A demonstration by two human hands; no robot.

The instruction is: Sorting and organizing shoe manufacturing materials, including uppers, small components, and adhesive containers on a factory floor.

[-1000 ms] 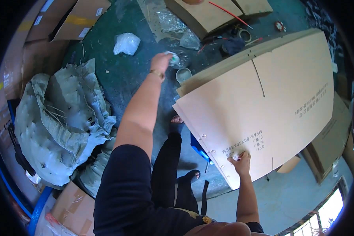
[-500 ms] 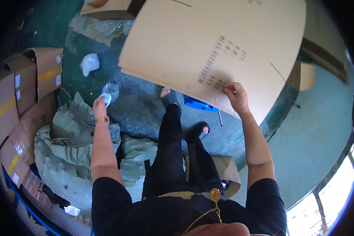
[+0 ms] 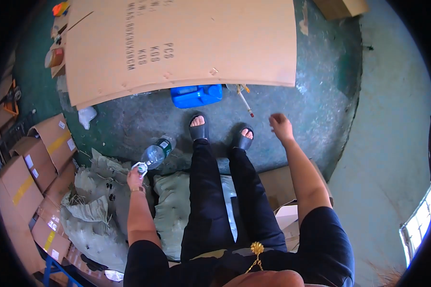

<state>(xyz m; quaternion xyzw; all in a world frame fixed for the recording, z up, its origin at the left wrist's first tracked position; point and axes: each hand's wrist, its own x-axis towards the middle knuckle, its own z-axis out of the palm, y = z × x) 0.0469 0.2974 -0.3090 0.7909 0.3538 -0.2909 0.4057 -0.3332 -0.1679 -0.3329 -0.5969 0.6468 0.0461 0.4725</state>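
My left hand is closed on the white handle at the neck of a large clear plastic bottle with a green label. The bottle hangs tilted over the floor, above the sacks. My right hand is in the air over the floor, to the right of my feet, with its fingers loosely bent and slightly blurred; I see nothing in it. Ahead of it lies a large brown cardboard sheet with dark print, apart from the hand. Below the sheet's near edge are a blue plastic jerrycan and a thin white stick with a red tip.
Stuffed grey-green woven sacks lie at my left. Cardboard boxes with yellow tape stack along the left side. A white plastic bag lies on the floor. An open carton stands by my right leg, and a tape roll sits at far left.
My view has turned to the right and my feet have moved. My right hand has left the cardboard sheet. The bottle stays in my left hand and now shows its whole length.
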